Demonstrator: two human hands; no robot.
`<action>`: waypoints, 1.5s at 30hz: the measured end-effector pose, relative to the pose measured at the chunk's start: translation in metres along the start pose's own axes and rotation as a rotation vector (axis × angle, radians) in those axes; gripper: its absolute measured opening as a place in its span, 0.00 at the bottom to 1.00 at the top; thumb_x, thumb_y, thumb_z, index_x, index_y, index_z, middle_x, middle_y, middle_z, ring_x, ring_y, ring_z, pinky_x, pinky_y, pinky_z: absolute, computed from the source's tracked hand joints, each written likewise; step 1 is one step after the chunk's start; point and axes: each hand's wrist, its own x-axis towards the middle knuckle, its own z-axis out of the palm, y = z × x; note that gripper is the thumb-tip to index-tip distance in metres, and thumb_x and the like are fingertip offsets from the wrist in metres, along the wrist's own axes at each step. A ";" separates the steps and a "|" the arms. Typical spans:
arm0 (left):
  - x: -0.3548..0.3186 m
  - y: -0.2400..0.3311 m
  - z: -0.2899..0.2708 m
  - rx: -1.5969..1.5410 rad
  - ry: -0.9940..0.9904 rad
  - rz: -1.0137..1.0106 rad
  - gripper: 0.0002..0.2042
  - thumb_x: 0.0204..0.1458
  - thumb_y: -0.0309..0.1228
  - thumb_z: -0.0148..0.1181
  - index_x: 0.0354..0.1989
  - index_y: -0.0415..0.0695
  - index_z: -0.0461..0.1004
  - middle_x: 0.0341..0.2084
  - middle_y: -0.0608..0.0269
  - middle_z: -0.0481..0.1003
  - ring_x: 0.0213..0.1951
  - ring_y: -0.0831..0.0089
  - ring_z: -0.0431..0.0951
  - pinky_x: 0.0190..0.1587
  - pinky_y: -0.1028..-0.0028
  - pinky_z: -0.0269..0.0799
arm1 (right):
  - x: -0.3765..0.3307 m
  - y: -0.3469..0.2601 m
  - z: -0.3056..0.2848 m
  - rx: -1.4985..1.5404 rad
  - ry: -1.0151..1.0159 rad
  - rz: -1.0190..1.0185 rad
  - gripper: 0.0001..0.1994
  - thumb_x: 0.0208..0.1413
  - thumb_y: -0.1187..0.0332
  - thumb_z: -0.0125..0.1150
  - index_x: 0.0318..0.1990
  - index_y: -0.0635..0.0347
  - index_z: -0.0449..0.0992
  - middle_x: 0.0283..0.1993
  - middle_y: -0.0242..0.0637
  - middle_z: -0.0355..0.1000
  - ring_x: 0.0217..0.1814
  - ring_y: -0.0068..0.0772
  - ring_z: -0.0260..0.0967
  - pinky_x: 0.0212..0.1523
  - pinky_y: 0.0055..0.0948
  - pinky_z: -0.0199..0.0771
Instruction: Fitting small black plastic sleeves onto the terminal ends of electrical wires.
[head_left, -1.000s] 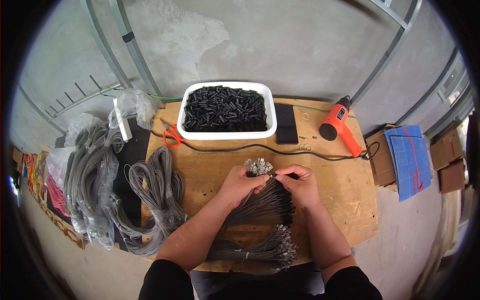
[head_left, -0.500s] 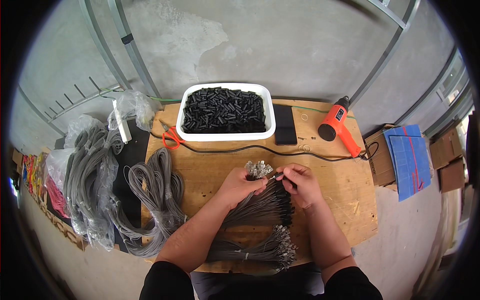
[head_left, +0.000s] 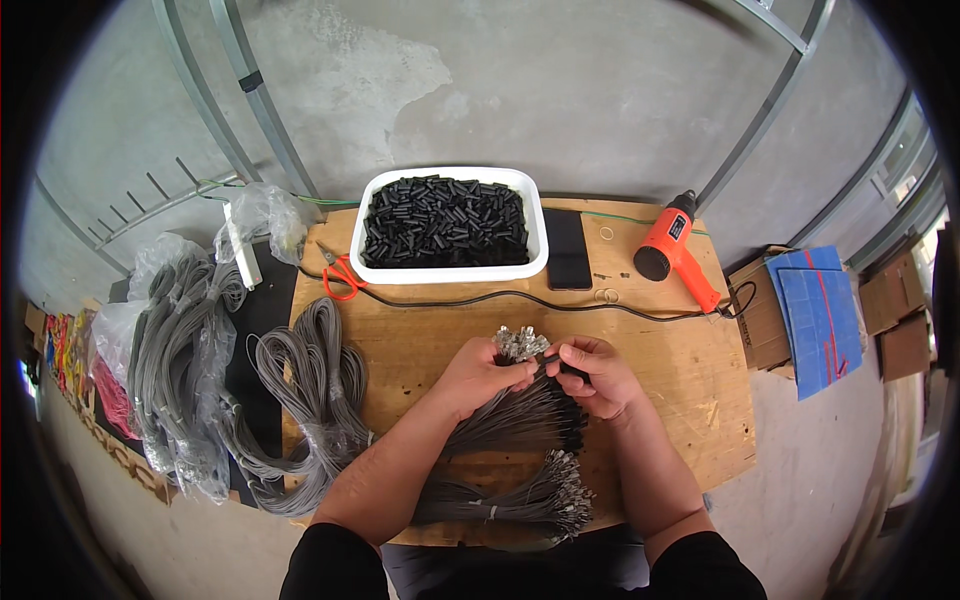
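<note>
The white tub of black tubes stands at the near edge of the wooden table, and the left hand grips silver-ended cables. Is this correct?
No: the head view shows the white tub of black tubes at the far edge of the wooden table, not the near one. The left hand does grip silver-ended cables.

Soft, even light; straight edges bowed (corners black), far-left glare.

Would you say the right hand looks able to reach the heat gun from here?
Probably yes: the right hand holds black tubing, but mostly bare tabletop and a black cord separate it from the heat gun.
</note>
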 end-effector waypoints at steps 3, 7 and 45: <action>0.001 -0.003 -0.002 0.005 -0.006 -0.002 0.05 0.57 0.26 0.62 0.35 0.36 0.78 0.25 0.67 0.76 0.29 0.81 0.73 0.34 0.78 0.68 | -0.001 -0.002 0.000 -0.022 0.013 -0.016 0.10 0.62 0.68 0.62 0.44 0.67 0.75 0.35 0.41 0.77 0.21 0.17 0.59 0.17 0.13 0.57; 0.002 -0.003 -0.002 0.001 -0.031 -0.003 0.06 0.57 0.27 0.63 0.36 0.36 0.78 0.25 0.67 0.76 0.29 0.81 0.73 0.34 0.78 0.69 | 0.000 0.002 0.000 -0.024 0.001 -0.034 0.09 0.62 0.69 0.62 0.44 0.67 0.76 0.35 0.41 0.77 0.21 0.17 0.59 0.17 0.13 0.57; 0.006 -0.012 -0.001 -0.049 0.130 -0.035 0.06 0.56 0.27 0.67 0.38 0.37 0.79 0.29 0.65 0.79 0.28 0.79 0.78 0.31 0.79 0.75 | 0.002 0.007 0.010 -0.300 0.157 -0.253 0.04 0.60 0.75 0.64 0.39 0.66 0.78 0.30 0.33 0.74 0.22 0.15 0.59 0.22 0.16 0.56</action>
